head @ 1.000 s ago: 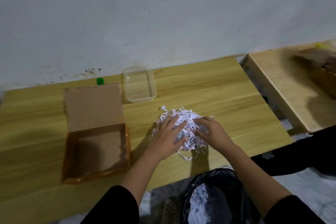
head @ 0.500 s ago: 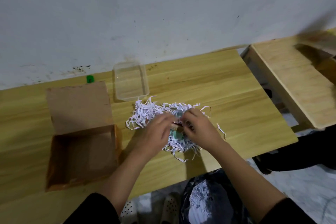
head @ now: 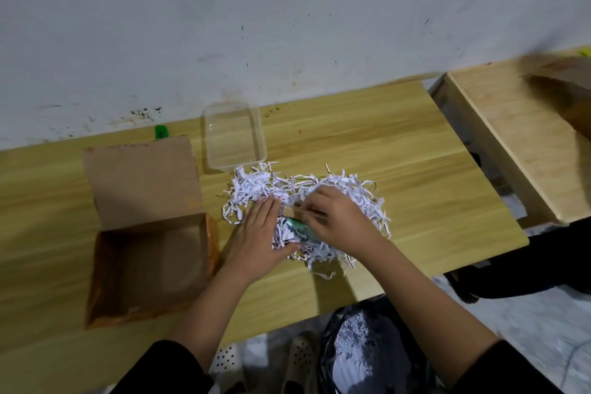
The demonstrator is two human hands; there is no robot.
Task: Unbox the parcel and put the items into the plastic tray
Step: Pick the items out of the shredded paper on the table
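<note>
A pile of white shredded paper (head: 256, 185) lies spread on the wooden table (head: 399, 169), just in front of the clear plastic tray (head: 235, 137), which holds nothing. The open cardboard box (head: 150, 259) stands at the left with its flap folded back. My left hand (head: 260, 237) lies flat on the left side of the pile, fingers apart. My right hand (head: 339, 221) is over the pile's middle, its fingers pinched on a small tan item (head: 292, 210). A green item (head: 299, 227) shows among the shreds between my hands.
A small green object (head: 161, 132) lies by the wall behind the box. A second wooden table (head: 518, 144) with a blurred brown box (head: 566, 86) stands at the right. A black bag (head: 364, 349) holding shredded paper sits on the floor below the table edge.
The shredded paper, a tight ball under both hands a second ago, has been pulled apart and spread wider. A green item and a tan item have come into sight between my hands.
</note>
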